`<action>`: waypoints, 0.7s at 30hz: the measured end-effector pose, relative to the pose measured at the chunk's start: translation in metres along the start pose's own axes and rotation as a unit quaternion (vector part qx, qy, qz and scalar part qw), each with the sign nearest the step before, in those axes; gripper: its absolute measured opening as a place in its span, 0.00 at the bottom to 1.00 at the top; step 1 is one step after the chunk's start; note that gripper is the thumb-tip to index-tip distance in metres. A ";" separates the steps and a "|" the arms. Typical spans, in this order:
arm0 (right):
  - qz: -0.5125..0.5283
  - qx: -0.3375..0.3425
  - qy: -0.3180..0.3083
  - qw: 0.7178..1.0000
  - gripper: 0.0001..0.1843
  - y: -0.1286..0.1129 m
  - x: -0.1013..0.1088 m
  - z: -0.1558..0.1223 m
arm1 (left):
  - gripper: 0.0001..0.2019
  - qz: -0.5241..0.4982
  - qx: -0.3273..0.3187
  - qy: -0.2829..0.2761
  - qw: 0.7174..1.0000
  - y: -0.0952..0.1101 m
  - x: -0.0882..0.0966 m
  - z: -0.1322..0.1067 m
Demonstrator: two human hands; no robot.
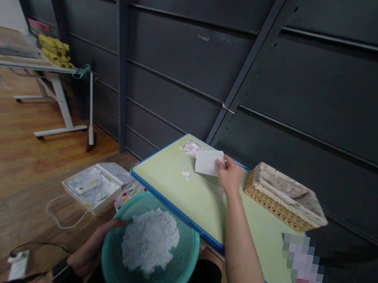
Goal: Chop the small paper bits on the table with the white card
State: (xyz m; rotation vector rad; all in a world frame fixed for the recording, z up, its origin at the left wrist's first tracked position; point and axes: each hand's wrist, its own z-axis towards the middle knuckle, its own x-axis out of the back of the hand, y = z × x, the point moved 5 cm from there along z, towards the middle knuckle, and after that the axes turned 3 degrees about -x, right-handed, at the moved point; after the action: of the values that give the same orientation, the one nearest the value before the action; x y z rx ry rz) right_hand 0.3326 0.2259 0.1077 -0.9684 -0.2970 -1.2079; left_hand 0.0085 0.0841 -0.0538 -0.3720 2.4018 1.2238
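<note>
My right hand (230, 174) reaches out over the pale green table (174, 183) and pinches a white card (208, 161), held on edge against the tabletop. A small heap of paper scraps (191, 148) lies just beyond the card, and a few bits (186, 175) lie in front of it. My left hand (93, 246), with a dark watch on the wrist, grips the rim of a teal round basket (146, 280) held below the table's near edge. The basket holds a pile of white paper pieces (149, 244).
A wicker basket (283, 197) with a cloth lining stands on the table to the right of my hand. On the wooden floor to the left lie an open white box (93, 187), a cable and a small white device (18, 266). A white-legged table (23, 61) stands further back. A dark panelled wall runs behind.
</note>
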 end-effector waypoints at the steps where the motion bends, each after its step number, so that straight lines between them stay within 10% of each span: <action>1: 0.009 0.006 -0.005 1.000 0.21 -0.002 -0.001 -0.001 | 0.08 0.000 0.002 0.000 1.000 0.000 0.000 0.000; 21: 0.208 -0.023 -0.078 0.975 0.23 -0.001 -0.020 -0.002 | 0.13 -0.008 0.003 0.007 1.000 0.006 -0.009 -0.004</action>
State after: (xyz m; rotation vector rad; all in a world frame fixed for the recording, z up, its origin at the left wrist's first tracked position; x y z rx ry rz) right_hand 0.3241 0.2375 0.0935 -1.1036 -0.1774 -0.7611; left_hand 0.0127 0.0848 -0.0433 -0.3976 2.4085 1.2118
